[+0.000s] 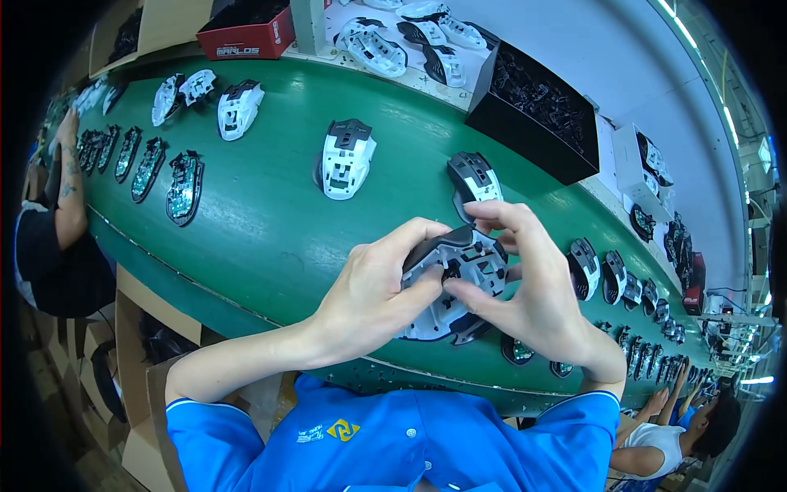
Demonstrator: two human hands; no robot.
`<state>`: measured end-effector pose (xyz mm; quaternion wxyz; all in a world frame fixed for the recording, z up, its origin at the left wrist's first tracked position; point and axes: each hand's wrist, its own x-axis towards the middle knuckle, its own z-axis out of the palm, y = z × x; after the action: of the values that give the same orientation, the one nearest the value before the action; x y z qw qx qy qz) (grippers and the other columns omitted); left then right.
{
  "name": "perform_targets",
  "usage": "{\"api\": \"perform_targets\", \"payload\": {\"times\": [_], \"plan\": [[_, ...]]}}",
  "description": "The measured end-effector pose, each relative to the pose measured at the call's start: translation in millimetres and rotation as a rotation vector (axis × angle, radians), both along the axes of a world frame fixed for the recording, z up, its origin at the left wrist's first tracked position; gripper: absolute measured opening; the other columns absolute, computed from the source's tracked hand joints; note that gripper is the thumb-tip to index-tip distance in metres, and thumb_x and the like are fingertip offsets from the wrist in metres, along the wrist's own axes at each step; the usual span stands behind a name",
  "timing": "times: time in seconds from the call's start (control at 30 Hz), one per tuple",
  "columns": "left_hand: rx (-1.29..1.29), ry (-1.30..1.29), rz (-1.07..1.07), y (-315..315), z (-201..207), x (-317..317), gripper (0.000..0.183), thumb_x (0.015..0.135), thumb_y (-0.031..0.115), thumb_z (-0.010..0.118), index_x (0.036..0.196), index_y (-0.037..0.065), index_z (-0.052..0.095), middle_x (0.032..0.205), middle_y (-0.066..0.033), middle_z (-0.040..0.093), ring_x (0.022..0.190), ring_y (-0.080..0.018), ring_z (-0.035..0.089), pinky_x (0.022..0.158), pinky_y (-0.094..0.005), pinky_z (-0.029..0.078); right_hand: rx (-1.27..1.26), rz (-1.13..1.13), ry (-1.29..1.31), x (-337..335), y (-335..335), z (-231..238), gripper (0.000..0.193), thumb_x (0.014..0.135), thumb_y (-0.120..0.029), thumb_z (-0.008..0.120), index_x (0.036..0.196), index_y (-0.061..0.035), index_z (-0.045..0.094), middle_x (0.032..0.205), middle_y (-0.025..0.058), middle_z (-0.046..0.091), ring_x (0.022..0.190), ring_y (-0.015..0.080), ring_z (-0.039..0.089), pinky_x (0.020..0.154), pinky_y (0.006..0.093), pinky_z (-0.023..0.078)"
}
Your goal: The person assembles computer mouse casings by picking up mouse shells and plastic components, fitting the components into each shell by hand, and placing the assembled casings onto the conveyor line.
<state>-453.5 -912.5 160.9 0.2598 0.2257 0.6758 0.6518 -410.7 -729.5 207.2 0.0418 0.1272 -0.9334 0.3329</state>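
Observation:
Both hands hold a computer mouse's top shell (478,264) above the green bench, its grey ribbed inside turned up. My left hand (361,279) grips the shell's left side, thumb pressing inside. From the right, my right hand (537,287) curls its fingers around the far edge, and its thumb tip almost meets the left thumb in the middle. A small black part (450,271) shows between the thumbs; its shape is mostly hidden. Just beyond my right fingers lies a black-and-white mouse shell (475,174). Another white mouse shell (347,160) rests farther left.
Mouse bases with green circuit boards (184,189) line the bench (270,205) at left; more run along the right. A black box of small dark parts (537,107) stands on the far ledge, near white shells (373,47). Co-workers sit at left (61,246) and right (656,447).

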Motion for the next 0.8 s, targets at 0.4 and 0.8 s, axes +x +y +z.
{"api": "perform_targets", "payload": {"times": [0.4, 0.8], "plan": [[0.203, -0.113, 0.249, 8.6, -9.8, 4.1, 0.031, 0.086, 0.002, 0.053, 0.117, -0.003, 0.049, 0.107, -0.0119, 0.053, 0.1, -0.0161, 0.054, 0.087, -0.0295, 0.043, -0.355, -0.197, 0.082, 21.5, -34.5, -50.1, 0.093, 0.076, 0.001, 0.066, 0.146, -0.0052, 0.006, 0.127, 0.0175, 0.043, 0.11, 0.0234, 0.055, 0.079, 0.0301, 0.054], [0.225, -0.072, 0.247, -2.1, 0.9, 19.0, 0.036, 0.084, 0.004, 0.055, 0.119, -0.002, 0.048, 0.112, -0.0127, 0.048, 0.099, -0.0181, 0.053, 0.085, -0.0305, 0.045, -0.367, -0.252, 0.21, 29.8, -44.9, -41.7, 0.079, 0.073, 0.008, 0.065, 0.139, -0.0009, 0.023, 0.124, 0.0136, 0.044, 0.114, 0.0193, 0.05, 0.097, 0.033, 0.043]]}}
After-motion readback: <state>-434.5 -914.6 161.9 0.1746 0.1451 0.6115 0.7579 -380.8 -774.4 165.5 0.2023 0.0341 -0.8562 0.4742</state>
